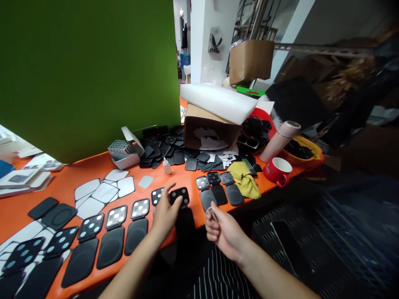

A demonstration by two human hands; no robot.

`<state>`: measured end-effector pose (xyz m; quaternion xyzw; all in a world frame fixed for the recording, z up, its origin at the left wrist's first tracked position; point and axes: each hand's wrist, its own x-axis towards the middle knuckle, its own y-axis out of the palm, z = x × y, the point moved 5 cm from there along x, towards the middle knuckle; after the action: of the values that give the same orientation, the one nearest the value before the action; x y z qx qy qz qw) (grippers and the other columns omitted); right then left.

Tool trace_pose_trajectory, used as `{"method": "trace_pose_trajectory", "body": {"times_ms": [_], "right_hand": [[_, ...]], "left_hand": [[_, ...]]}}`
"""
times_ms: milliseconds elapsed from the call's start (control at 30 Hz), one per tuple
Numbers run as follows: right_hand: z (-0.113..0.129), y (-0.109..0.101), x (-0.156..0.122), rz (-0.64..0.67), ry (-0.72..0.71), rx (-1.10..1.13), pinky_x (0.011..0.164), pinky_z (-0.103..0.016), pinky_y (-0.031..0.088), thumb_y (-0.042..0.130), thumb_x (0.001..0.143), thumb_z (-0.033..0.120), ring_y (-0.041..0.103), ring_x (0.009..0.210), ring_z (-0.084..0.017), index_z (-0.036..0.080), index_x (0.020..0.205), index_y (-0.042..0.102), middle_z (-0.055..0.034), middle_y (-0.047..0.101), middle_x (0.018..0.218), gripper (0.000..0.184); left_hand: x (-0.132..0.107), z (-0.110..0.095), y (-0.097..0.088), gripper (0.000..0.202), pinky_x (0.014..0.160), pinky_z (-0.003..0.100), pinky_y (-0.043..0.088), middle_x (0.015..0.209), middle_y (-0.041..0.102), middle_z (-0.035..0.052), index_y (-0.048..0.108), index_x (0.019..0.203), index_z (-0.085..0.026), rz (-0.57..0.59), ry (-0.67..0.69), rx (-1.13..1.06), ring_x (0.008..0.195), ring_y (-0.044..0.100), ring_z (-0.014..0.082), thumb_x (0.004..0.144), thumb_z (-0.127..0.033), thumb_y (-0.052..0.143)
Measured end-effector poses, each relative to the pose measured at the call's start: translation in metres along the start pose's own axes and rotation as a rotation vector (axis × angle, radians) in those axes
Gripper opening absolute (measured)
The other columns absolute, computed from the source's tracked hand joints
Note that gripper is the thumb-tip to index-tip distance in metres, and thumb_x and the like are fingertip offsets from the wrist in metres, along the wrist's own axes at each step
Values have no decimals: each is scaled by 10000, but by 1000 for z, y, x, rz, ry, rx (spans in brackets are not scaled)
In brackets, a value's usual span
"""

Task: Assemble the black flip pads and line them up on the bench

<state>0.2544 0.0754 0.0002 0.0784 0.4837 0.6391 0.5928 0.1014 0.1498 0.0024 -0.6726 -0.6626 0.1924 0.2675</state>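
Observation:
My left hand [165, 211] grips a black hinged case [183, 195] with pale dots, thumb over its upper panel. The case's other panel hangs dark at the table's front edge. Pinched in my right hand [220, 228] is a small silvery piece [213, 214], whose kind I cannot make out. Open cases with dotted panels lie in a row to the left, among them a case with white dots [140, 208]. Beyond my right hand lie three more open cases, one with a grey lower panel [234, 194]. A small white dropper bottle [166, 167] stands beyond my left hand.
Black case parts [158, 149] are heaped at the back beside an opened cardboard box [210, 133]. White sheets [106, 193] lie left. A yellow cloth [245, 180], red mug [278, 171], pink flask [279, 141] and yellow basket [316, 147] stand right. A green panel [90, 74] rises behind.

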Motion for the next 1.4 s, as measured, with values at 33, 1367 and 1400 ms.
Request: {"method": "trace_pose_trajectory", "body": {"times_ms": [33,1367,1400], "right_hand": [[5,-6,0,-42,-60,-100,409,-175,164,483,804,485,178,418,-43,157,673,472,87,245,481,353],[-29,-97,18,-308,-189,-891,467,-215,317,389,816,468,426,471,-96,193,752,487,8,530,628,299],[-25,-96,13,-239,-202,-1032,525,-229,345,453,789,443,482,548,-122,196,736,511,-1,552,651,260]], "left_hand": [[16,6,4,435,773,316,479,1133,558,94,359,1245,-192,8,-12,30,963,579,198,831,-295,446],[-29,-35,52,403,784,276,424,1053,557,66,375,1255,-216,300,240,389,947,541,177,869,-331,351],[-22,-38,57,438,779,295,419,1031,561,79,353,1276,-209,306,236,451,936,543,196,864,-358,354]]}}
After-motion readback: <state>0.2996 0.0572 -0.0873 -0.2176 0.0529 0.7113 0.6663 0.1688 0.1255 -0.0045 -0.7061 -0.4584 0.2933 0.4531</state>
